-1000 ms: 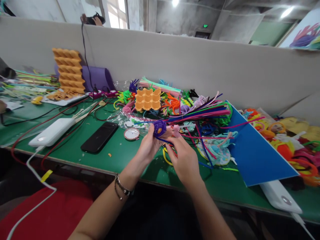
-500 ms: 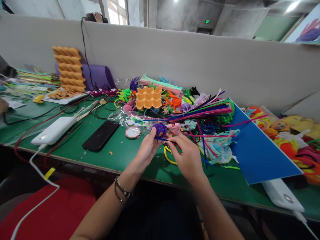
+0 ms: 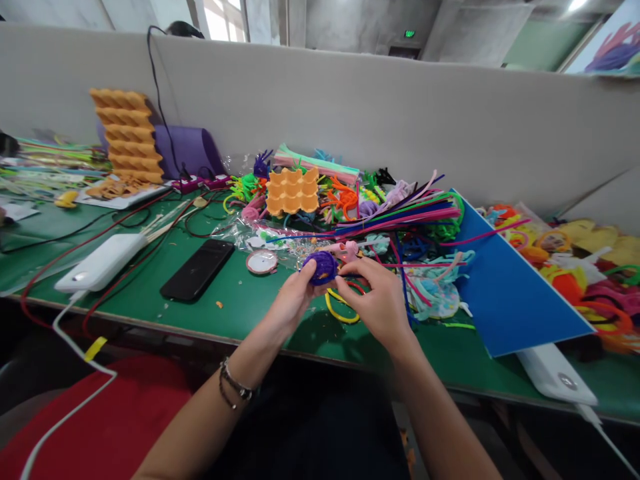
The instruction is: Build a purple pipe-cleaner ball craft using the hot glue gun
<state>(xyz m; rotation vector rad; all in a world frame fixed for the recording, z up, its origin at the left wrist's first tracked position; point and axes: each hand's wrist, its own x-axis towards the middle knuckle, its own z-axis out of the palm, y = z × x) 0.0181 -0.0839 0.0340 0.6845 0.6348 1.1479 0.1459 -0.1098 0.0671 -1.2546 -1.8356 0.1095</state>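
Observation:
A round purple piece wound from fuzzy pipe cleaner (image 3: 320, 267), with bits of orange showing through, is held over the green table. My left hand (image 3: 293, 297) grips it from the left, thumb on top and fingers behind. At its right edge, the thumb and index finger of my right hand (image 3: 373, 297) are pinched on the pipe cleaner, whose end is hidden by the fingertips. Just behind lies a pink piece (image 3: 347, 251). A yellow pipe cleaner loop (image 3: 341, 317) rests on the table under my right hand.
Bundled pipe cleaners (image 3: 400, 220) and an orange egg-carton piece (image 3: 293, 191) lie behind. Left are a black phone (image 3: 197, 270), a small round white item (image 3: 261, 262) and a white power bank (image 3: 100, 263) with cables. A blue board (image 3: 520, 287) leans at right.
The blue-purple strand that stretched from the round piece to my right fingers no longer shows. My right fingertips are now close against the piece's edge. The view has shifted slightly.

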